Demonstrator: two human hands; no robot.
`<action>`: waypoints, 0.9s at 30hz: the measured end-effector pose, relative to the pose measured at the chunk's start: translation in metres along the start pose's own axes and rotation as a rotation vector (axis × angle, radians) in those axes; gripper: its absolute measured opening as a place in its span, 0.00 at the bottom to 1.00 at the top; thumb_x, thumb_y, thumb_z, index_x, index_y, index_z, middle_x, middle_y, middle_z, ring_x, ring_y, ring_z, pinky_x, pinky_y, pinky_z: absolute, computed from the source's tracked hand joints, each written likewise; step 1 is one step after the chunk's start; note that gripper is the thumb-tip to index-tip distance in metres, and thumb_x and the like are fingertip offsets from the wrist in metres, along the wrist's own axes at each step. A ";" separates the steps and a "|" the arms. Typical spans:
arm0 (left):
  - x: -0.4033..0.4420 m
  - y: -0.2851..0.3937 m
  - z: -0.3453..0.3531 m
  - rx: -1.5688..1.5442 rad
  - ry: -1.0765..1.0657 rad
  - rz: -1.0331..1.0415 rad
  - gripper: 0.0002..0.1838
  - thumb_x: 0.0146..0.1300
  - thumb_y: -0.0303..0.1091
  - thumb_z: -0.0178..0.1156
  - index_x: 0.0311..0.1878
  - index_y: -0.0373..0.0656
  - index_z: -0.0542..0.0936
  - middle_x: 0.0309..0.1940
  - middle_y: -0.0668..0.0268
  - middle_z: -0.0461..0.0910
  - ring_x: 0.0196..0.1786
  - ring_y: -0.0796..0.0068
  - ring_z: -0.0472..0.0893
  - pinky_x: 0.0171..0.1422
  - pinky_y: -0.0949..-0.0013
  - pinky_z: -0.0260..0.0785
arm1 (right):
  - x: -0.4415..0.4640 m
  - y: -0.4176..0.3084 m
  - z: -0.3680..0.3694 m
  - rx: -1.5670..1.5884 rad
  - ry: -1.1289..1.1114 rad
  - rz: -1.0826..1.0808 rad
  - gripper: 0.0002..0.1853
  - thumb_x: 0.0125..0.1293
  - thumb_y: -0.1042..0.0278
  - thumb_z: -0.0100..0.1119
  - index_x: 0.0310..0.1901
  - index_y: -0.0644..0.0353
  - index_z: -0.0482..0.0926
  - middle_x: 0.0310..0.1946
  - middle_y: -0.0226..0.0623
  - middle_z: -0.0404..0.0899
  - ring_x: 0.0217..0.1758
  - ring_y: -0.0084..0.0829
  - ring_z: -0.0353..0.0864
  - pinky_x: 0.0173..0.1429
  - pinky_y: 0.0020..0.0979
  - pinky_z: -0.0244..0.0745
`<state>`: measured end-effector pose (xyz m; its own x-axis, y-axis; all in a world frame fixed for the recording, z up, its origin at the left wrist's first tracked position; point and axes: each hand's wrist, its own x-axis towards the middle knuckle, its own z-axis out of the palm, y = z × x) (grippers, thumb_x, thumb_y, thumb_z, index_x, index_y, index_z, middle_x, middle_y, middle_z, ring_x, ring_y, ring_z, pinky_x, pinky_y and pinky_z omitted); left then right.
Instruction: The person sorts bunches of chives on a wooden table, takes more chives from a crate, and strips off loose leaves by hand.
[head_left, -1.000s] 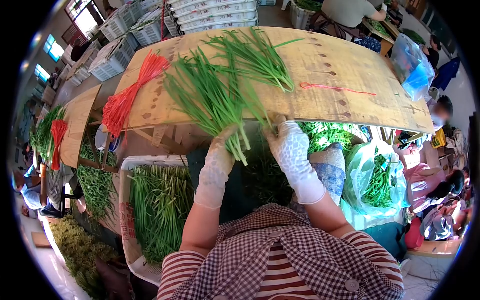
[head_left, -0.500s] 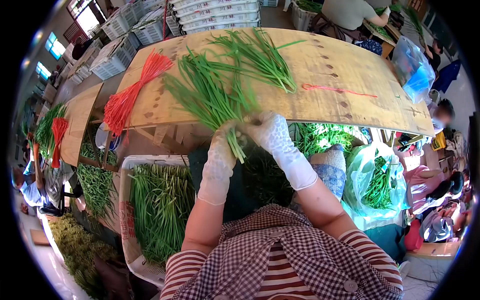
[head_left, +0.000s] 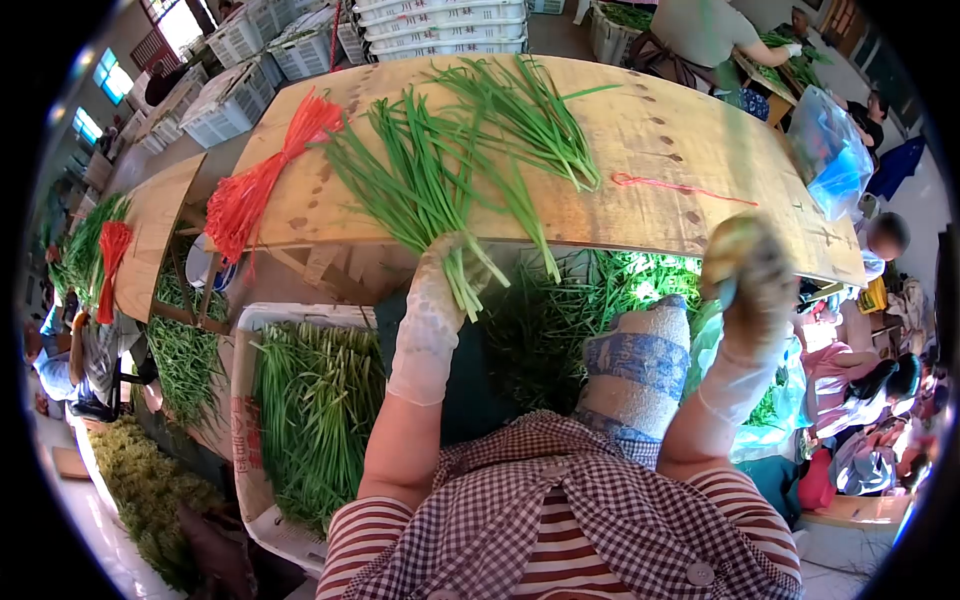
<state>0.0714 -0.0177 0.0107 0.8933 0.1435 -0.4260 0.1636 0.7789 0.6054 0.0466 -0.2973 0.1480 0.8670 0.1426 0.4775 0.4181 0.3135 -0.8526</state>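
My left hand (head_left: 428, 290), in a thin whitish glove, is closed around the lower stems of a bunch of garlic chives (head_left: 412, 170). The leaves rest on the wooden table (head_left: 330, 215), with the cut ends sticking out past the fingers. A few loose stalks (head_left: 528, 220) lie just right of that bunch, hanging over the near edge. My gloved right hand (head_left: 745, 285) is off to the right by the table edge, smeared by motion, so its fingers cannot be read. Farther back lies another small pile of chives (head_left: 540, 125). Right of it is a thin red tie (head_left: 685, 187).
A bundle of red ties (head_left: 270, 175) lies at the table's left. A white crate of chives (head_left: 245, 420) stands below left. More greens (head_left: 640, 275) are beneath the table edge, beside a plastic bag (head_left: 790, 385). Stacked crates (head_left: 445, 30) and other people are behind.
My right hand has left the bunch and swung far right. My left hand keeps hold of the bunch, and a few stalks now lie apart from it on the table edge.
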 end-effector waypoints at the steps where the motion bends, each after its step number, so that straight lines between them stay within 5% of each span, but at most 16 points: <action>1: -0.004 0.001 0.004 -0.017 0.037 0.002 0.10 0.64 0.39 0.57 0.42 0.44 0.75 0.29 0.64 0.78 0.32 0.64 0.79 0.43 0.60 0.78 | -0.012 0.014 -0.012 -0.202 -0.086 0.290 0.09 0.67 0.67 0.59 0.42 0.64 0.80 0.30 0.38 0.81 0.25 0.22 0.78 0.29 0.21 0.71; 3: -0.004 0.003 0.000 -0.024 0.004 -0.013 0.10 0.63 0.38 0.58 0.42 0.43 0.75 0.32 0.62 0.78 0.34 0.61 0.80 0.47 0.56 0.78 | -0.049 0.071 -0.041 -0.981 -0.434 0.548 0.10 0.65 0.66 0.60 0.41 0.63 0.82 0.28 0.43 0.81 0.23 0.29 0.79 0.29 0.26 0.73; 4: -0.004 0.004 -0.003 -0.027 -0.014 -0.021 0.10 0.63 0.37 0.58 0.42 0.42 0.75 0.33 0.60 0.79 0.36 0.60 0.81 0.50 0.55 0.78 | -0.065 0.098 -0.053 -1.556 -0.697 0.475 0.11 0.65 0.63 0.60 0.40 0.63 0.82 0.27 0.46 0.81 0.23 0.34 0.79 0.30 0.31 0.75; 7: -0.001 0.000 -0.012 0.033 -0.084 -0.033 0.10 0.63 0.34 0.57 0.43 0.40 0.75 0.30 0.62 0.76 0.32 0.64 0.79 0.49 0.56 0.78 | -0.056 0.117 -0.039 -1.247 -0.494 0.608 0.18 0.67 0.56 0.56 0.45 0.64 0.80 0.31 0.48 0.82 0.34 0.37 0.84 0.44 0.34 0.78; 9: -0.006 -0.002 -0.008 0.070 -0.073 -0.053 0.10 0.63 0.34 0.57 0.44 0.39 0.75 0.29 0.63 0.75 0.30 0.66 0.78 0.48 0.57 0.78 | -0.040 0.141 -0.022 -1.033 -0.254 0.342 0.23 0.64 0.46 0.56 0.41 0.64 0.82 0.30 0.52 0.81 0.37 0.48 0.82 0.47 0.43 0.76; 11: -0.010 -0.005 -0.001 0.082 -0.056 -0.070 0.11 0.63 0.33 0.57 0.46 0.38 0.77 0.27 0.65 0.74 0.28 0.69 0.76 0.45 0.59 0.78 | -0.009 0.123 0.024 -0.852 -0.084 0.594 0.22 0.64 0.50 0.58 0.44 0.64 0.81 0.33 0.52 0.82 0.38 0.49 0.82 0.47 0.39 0.76; 14: -0.013 -0.009 0.004 0.136 -0.044 -0.112 0.12 0.64 0.33 0.58 0.46 0.37 0.78 0.27 0.67 0.73 0.28 0.71 0.75 0.42 0.62 0.76 | -0.001 0.157 0.051 -0.635 -0.177 0.556 0.17 0.61 0.60 0.63 0.46 0.65 0.81 0.30 0.49 0.83 0.34 0.46 0.84 0.40 0.39 0.76; 16: -0.009 -0.011 0.002 0.162 -0.064 -0.112 0.10 0.65 0.33 0.58 0.45 0.38 0.79 0.27 0.69 0.72 0.27 0.73 0.74 0.41 0.65 0.75 | -0.004 0.163 0.061 -0.852 -0.202 0.319 0.16 0.62 0.62 0.61 0.46 0.64 0.81 0.28 0.50 0.83 0.35 0.46 0.84 0.41 0.39 0.76; 17: -0.008 -0.011 0.001 0.177 -0.066 -0.111 0.10 0.64 0.32 0.59 0.46 0.38 0.79 0.26 0.69 0.72 0.27 0.73 0.74 0.42 0.66 0.75 | -0.009 0.162 0.067 -0.673 -0.077 0.279 0.13 0.61 0.64 0.61 0.43 0.64 0.81 0.25 0.52 0.80 0.31 0.49 0.83 0.37 0.41 0.77; 20: -0.005 -0.017 -0.010 0.139 -0.085 -0.081 0.11 0.63 0.31 0.60 0.47 0.37 0.79 0.28 0.68 0.74 0.30 0.72 0.76 0.45 0.66 0.76 | -0.010 0.158 0.066 -0.928 0.104 0.151 0.10 0.60 0.65 0.62 0.37 0.63 0.80 0.21 0.50 0.79 0.27 0.49 0.81 0.32 0.43 0.76; 21: -0.005 -0.019 -0.013 0.113 -0.093 -0.067 0.11 0.63 0.30 0.61 0.47 0.36 0.78 0.29 0.68 0.76 0.32 0.72 0.77 0.46 0.66 0.76 | -0.010 0.162 0.063 -1.139 0.222 -0.123 0.06 0.61 0.67 0.60 0.32 0.60 0.78 0.17 0.46 0.77 0.24 0.44 0.81 0.24 0.41 0.74; 25: -0.025 -0.027 0.014 0.160 -0.146 0.064 0.11 0.62 0.28 0.62 0.47 0.35 0.78 0.39 0.60 0.81 0.43 0.68 0.82 0.48 0.66 0.77 | -0.015 0.161 0.071 -1.581 -0.137 -0.078 0.14 0.59 0.69 0.59 0.48 0.55 0.78 0.19 0.37 0.78 0.21 0.40 0.81 0.24 0.38 0.75; 27: -0.016 -0.033 0.005 0.143 -0.093 0.105 0.11 0.62 0.27 0.62 0.47 0.36 0.78 0.38 0.61 0.81 0.42 0.69 0.82 0.48 0.68 0.77 | -0.033 0.154 0.081 -1.563 -0.289 0.000 0.20 0.57 0.71 0.58 0.54 0.57 0.75 0.28 0.41 0.80 0.27 0.42 0.82 0.30 0.39 0.77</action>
<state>0.0535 -0.0488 0.0008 0.9425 0.1573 -0.2949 0.1187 0.6673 0.7353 0.0604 -0.1776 0.0183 0.8645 0.3654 0.3451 0.4310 -0.8923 -0.1347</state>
